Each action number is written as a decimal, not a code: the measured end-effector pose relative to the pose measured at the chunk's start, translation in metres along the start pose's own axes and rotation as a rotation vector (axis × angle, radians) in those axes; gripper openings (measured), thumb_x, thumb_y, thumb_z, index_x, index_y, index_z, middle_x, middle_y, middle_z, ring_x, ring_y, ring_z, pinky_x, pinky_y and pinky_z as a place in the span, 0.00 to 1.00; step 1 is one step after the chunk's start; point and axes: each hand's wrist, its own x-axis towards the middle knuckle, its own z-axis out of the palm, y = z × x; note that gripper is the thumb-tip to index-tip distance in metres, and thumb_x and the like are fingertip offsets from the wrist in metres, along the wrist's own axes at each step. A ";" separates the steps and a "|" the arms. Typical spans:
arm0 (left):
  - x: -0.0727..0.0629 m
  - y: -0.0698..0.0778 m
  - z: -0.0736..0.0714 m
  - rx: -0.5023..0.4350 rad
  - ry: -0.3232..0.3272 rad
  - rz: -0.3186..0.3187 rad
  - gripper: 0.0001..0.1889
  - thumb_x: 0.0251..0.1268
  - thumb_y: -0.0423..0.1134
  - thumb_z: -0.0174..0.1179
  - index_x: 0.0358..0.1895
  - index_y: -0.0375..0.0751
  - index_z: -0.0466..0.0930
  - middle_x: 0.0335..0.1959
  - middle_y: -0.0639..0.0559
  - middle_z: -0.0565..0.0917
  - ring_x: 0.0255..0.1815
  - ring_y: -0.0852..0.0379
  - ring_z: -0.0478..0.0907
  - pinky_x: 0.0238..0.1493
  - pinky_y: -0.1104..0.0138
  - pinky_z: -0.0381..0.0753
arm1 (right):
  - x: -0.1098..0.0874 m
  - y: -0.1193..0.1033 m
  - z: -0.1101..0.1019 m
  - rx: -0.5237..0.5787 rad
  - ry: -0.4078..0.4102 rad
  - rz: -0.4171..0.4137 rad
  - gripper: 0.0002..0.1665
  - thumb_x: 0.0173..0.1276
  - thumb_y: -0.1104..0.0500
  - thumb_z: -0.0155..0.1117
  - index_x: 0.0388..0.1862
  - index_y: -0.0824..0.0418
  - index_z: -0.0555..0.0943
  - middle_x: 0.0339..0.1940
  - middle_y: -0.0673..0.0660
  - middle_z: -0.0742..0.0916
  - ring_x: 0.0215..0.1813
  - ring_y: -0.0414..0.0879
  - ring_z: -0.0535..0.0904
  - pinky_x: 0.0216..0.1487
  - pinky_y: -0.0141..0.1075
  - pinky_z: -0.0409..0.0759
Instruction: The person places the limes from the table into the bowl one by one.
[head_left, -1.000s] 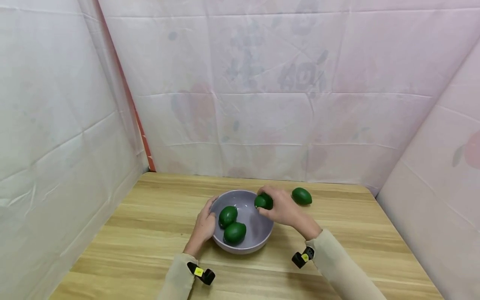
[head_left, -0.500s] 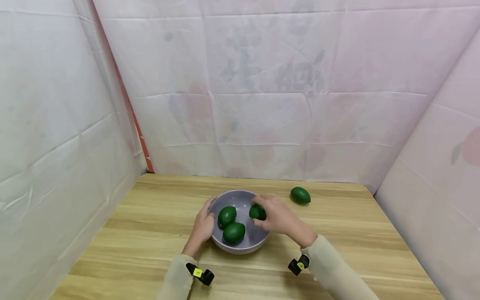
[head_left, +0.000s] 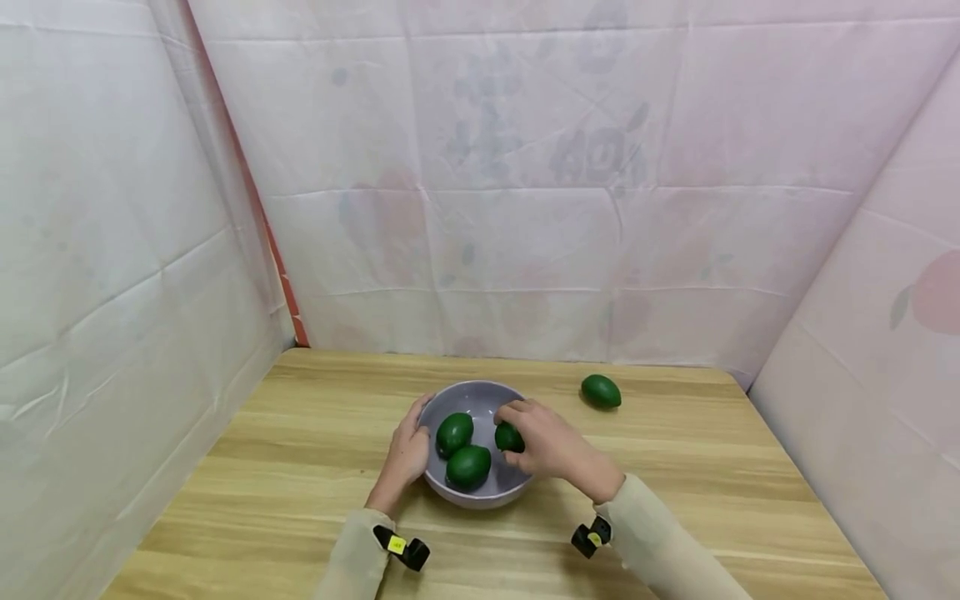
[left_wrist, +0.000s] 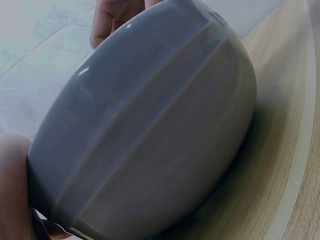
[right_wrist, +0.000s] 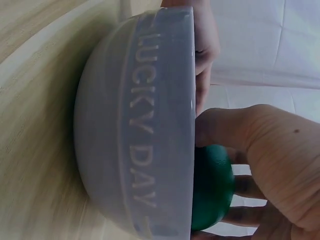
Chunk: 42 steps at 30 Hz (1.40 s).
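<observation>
A round grey-purple bowl [head_left: 480,502] stands on the table, with raised "LUCKY DAY" lettering on its wall in the right wrist view. My left hand [head_left: 407,454] holds its left side, thumb at the rim. My right hand [head_left: 553,442] reaches over the right rim and grips a green lime [head_left: 507,437] inside the bowl. In the right wrist view, thumb and fingers curl round that lime [right_wrist: 214,187], whose lower part the bowl wall hides. Another lime [head_left: 454,433] and a larger-looking lime [head_left: 468,467] lie side by side on the bowl's left.
One more lime [head_left: 601,392] lies on the wooden table [head_left: 300,467], behind and right of the bowl. Pale printed sheets [head_left: 517,250] hang as walls at the back and both sides. Each sleeve cuff carries a small black camera [head_left: 591,537].
My right hand has carried its lime left, toward me and lower, from above the bowl's right rim into the bowl. The left hand keeps its hold on the bowl.
</observation>
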 end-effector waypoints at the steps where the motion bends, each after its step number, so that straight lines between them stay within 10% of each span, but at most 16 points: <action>1: 0.000 0.000 0.000 -0.002 0.000 0.001 0.32 0.71 0.29 0.37 0.77 0.50 0.63 0.79 0.44 0.67 0.80 0.38 0.61 0.80 0.39 0.58 | 0.001 -0.001 0.000 -0.003 -0.015 -0.002 0.24 0.58 0.57 0.77 0.53 0.60 0.83 0.53 0.58 0.87 0.53 0.54 0.83 0.50 0.49 0.86; 42: 0.006 0.000 0.008 0.011 0.005 0.008 0.32 0.70 0.29 0.38 0.77 0.52 0.65 0.78 0.46 0.68 0.80 0.39 0.61 0.79 0.39 0.60 | -0.001 0.006 0.002 0.159 -0.188 -0.059 0.16 0.66 0.58 0.71 0.50 0.63 0.86 0.48 0.55 0.91 0.51 0.49 0.88 0.55 0.43 0.86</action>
